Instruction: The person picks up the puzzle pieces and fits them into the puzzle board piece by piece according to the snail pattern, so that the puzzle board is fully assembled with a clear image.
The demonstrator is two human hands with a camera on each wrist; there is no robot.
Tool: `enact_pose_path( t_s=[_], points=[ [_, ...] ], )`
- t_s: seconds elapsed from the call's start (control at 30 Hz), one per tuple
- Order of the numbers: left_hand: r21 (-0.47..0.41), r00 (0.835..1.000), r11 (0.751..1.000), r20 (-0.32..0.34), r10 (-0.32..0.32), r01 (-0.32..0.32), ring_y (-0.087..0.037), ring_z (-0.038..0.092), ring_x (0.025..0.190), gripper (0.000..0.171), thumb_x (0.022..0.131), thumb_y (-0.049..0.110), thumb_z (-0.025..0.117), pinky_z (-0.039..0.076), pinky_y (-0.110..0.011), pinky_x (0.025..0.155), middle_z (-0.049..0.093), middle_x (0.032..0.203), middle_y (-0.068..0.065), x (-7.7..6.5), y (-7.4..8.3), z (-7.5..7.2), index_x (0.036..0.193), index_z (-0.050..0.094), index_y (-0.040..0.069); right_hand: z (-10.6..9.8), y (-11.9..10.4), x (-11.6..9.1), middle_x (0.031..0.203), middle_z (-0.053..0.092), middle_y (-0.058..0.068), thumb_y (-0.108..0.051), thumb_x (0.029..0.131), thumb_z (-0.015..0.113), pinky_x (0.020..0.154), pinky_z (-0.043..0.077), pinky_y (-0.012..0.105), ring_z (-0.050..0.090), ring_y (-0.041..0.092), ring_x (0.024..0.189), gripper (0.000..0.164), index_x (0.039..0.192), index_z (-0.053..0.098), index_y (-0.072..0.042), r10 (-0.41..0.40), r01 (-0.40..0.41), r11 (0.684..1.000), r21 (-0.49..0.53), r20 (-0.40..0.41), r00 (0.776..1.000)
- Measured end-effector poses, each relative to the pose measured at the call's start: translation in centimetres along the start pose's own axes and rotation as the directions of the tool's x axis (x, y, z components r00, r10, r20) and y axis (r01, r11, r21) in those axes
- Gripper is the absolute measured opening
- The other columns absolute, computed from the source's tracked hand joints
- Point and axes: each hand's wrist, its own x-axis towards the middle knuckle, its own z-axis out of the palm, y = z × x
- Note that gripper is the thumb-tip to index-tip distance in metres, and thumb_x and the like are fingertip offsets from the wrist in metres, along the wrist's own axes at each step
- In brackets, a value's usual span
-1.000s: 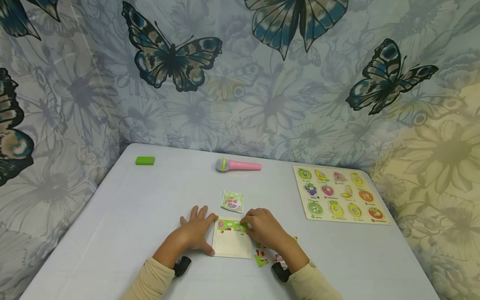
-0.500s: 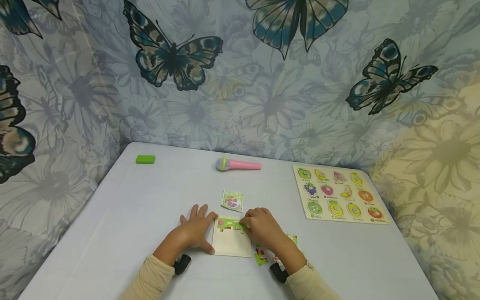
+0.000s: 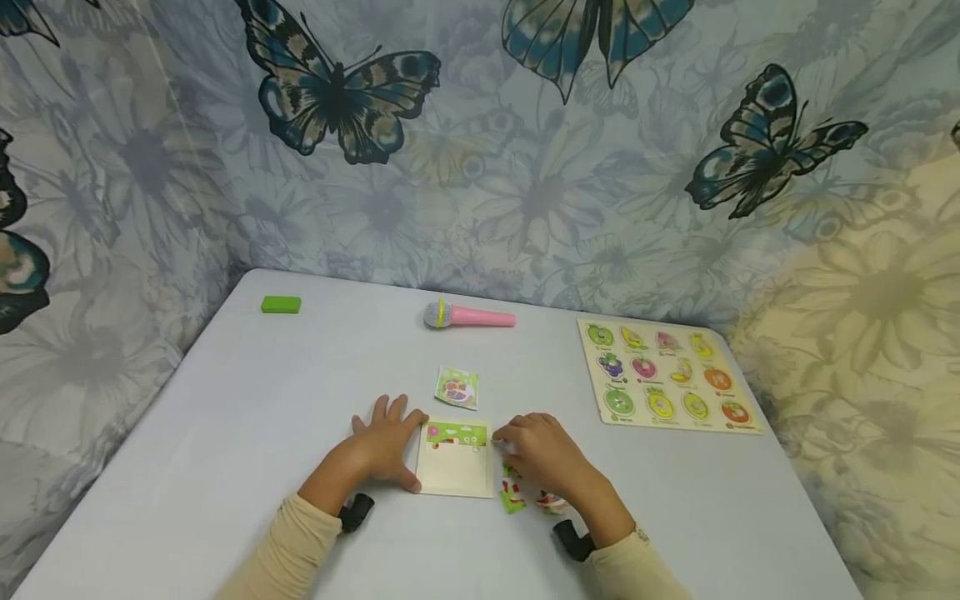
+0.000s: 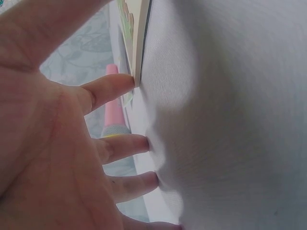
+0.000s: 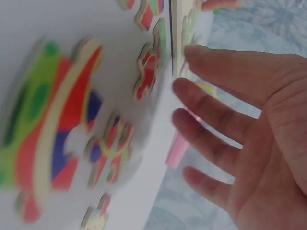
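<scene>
A square wooden puzzle tray (image 3: 455, 477) lies in front of me, with a strip of green-printed jigsaw pieces (image 3: 457, 434) along its far edge and bare wood below. My left hand (image 3: 381, 448) has its fingers spread; its thumb and index finger touch the tray's left edge, and in the left wrist view the index fingertip meets the tray's corner (image 4: 138, 76). At the right edge is my right hand (image 3: 551, 454), fingers slightly bent and apart, holding nothing in the right wrist view. Colourful loose jigsaw pieces (image 5: 53, 124) lie beneath it, partly hidden from the head view.
Behind the tray sits a small square picture card (image 3: 457, 389). Farther back lie a pink toy microphone (image 3: 476, 317) and a green block (image 3: 281, 305). A fruit picture board (image 3: 667, 424) is at the right, near the wall.
My right hand has come off the strip of pieces and shifted right, just past the tray's edge. The left hand stays at the tray. The head view has tilted slightly.
</scene>
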Motion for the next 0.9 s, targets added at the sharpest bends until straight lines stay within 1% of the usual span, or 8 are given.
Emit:
enact_pose_path(
  t_s=[0.1,0.23,0.37,0.57,0.7,0.8,0.9],
  points=[
    [0.009,1.000,1.000,0.004,0.000,0.000,-0.051,0.011,0.142,0.096,0.058,0.037,0.093,0.017,-0.083,0.095,0.023,0.154,-0.024,0.1,-0.2,0.0,0.138,0.047,0.015,0.1,0.2,-0.7,0.104,0.071,-0.002,-0.019,0.078,0.081,0.098,0.044,0.047,0.063,0.021,0.103,0.028,0.105,0.074,-0.015,0.037,-0.037,0.999,0.011,0.042,0.998],
    [0.014,1.000,1.000,0.009,0.005,-0.005,-0.051,0.010,0.142,0.095,0.058,0.038,0.093,0.018,-0.083,0.094,0.023,0.154,-0.024,0.1,-0.3,-0.1,0.139,0.046,0.014,0.3,0.3,-1.4,0.102,0.070,-0.004,-0.021,0.076,0.083,0.098,0.045,0.047,0.062,0.019,0.100,0.030,0.104,0.074,-0.016,0.049,-0.050,0.999,0.005,0.045,0.998],
    [0.008,1.000,1.000,0.009,0.008,-0.008,-0.051,0.011,0.142,0.095,0.059,0.037,0.093,0.018,-0.083,0.094,0.023,0.154,-0.025,0.0,-0.1,-0.2,0.138,0.047,0.014,0.2,0.4,-1.7,0.100,0.070,-0.003,-0.018,0.075,0.084,0.098,0.045,0.048,0.062,0.019,0.097,0.028,0.101,0.074,-0.016,0.071,-0.072,0.997,0.011,0.042,0.997],
    [-0.004,1.000,1.000,0.011,0.000,0.000,-0.052,0.010,0.143,0.096,0.059,0.038,0.092,0.016,-0.083,0.095,0.022,0.155,-0.024,-0.2,-0.4,-0.3,0.139,0.046,0.014,0.4,0.3,-1.5,0.101,0.070,-0.002,-0.015,0.077,0.082,0.099,0.044,0.049,0.062,0.019,0.097,0.025,0.101,0.074,-0.014,0.097,-0.099,0.994,0.035,0.079,0.992],
    [-0.012,1.000,1.000,0.012,-0.005,0.005,-0.051,0.010,0.143,0.096,0.058,0.038,0.093,0.016,-0.083,0.096,0.022,0.155,-0.024,-0.3,-0.5,-0.3,0.140,0.046,0.015,0.5,0.2,-1.3,0.100,0.069,-0.002,-0.015,0.077,0.082,0.098,0.045,0.048,0.063,0.018,0.096,0.026,0.101,0.074,-0.014,0.078,-0.080,0.997,0.021,0.073,0.994],
    [-0.021,1.000,1.000,0.014,-0.004,0.004,-0.050,0.009,0.143,0.096,0.058,0.037,0.093,0.016,-0.083,0.096,0.022,0.155,-0.023,-0.2,-0.4,-0.3,0.139,0.047,0.015,0.3,0.1,-1.1,0.100,0.069,-0.002,-0.017,0.076,0.083,0.097,0.046,0.047,0.063,0.018,0.097,0.028,0.102,0.074,-0.013,0.042,-0.042,0.999,-0.005,0.035,0.999],
    [-0.019,1.000,1.000,0.015,-0.002,0.003,-0.049,0.009,0.144,0.096,0.058,0.038,0.093,0.016,-0.082,0.097,0.021,0.156,-0.022,-0.1,-0.4,-0.3,0.139,0.046,0.016,0.1,-0.5,-0.4,0.100,0.069,-0.002,-0.019,0.077,0.082,0.096,0.046,0.045,0.063,0.019,0.097,0.029,0.103,0.073,-0.014,-0.020,0.019,1.000,-0.020,-0.014,1.000]
  ],
)
